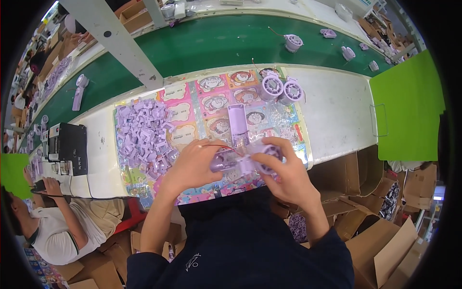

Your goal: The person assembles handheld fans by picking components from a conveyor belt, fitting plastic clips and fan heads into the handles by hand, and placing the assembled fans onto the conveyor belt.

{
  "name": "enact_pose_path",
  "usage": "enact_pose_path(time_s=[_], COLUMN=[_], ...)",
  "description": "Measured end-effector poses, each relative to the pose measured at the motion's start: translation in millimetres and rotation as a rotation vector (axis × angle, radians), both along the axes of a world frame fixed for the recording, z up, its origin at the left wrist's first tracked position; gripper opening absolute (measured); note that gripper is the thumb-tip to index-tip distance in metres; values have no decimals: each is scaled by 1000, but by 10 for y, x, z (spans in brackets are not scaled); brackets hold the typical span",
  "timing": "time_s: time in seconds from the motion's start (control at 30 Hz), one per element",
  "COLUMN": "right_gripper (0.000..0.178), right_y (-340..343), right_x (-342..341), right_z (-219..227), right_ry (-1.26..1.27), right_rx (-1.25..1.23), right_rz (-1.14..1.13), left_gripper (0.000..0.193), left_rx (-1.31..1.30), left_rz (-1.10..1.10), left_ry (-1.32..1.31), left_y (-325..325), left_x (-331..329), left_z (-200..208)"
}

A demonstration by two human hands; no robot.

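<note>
My left hand (195, 164) is closed on a light-purple plastic housing (222, 162), its fingers curled at the left end. My right hand (288, 171) grips a round purple fan head (270, 155) by its rim. The two parts meet between my hands at a narrow purple neck (246, 165), and a thin red wire (216, 145) runs across to it. Just beyond my fingers lies a long open handle shell (237, 120) on the colourful printed mat (214, 86); its near end is partly hidden. Two more fan heads (272, 87) stand at the mat's far right.
A heap of small purple parts (144, 135) covers the mat's left side. Further left stands a black machine (67, 149). Past the table runs a green conveyor belt (207, 45) carrying scattered fan parts, beside a grey post (113, 38). A co-worker (62, 226) sits at left; cardboard boxes (385, 250) lie at right.
</note>
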State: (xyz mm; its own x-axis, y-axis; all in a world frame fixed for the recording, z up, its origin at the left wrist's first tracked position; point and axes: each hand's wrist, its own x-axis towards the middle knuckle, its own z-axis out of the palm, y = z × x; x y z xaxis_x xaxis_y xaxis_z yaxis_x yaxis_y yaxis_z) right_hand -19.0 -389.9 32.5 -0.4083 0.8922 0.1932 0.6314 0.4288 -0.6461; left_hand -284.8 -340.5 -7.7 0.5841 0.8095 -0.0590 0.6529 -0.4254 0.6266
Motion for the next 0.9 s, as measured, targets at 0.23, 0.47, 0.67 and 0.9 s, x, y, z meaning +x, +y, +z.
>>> enact_pose_path(time_s=[0.23,0.47,0.67,0.9], right_gripper=[55,44,42,40], right_y=[65,106,191,245], right_x=[-125,-220,-257,-253], right_z=[-63,-39,-30,-115], right_ry=[-241,-354,-396,-345], right_rx=[175,274,382,437], right_rz=[95,119,144,113], left_gripper=[66,45,26,30], left_rx=[-152,-231,-293,-302], left_rz=[-13,-16,97,158], left_ry=[-217,-312,-430,-488], left_y=[5,30,17,44], left_x=[94,85,123,156], left_z=[-44,87,17,-63])
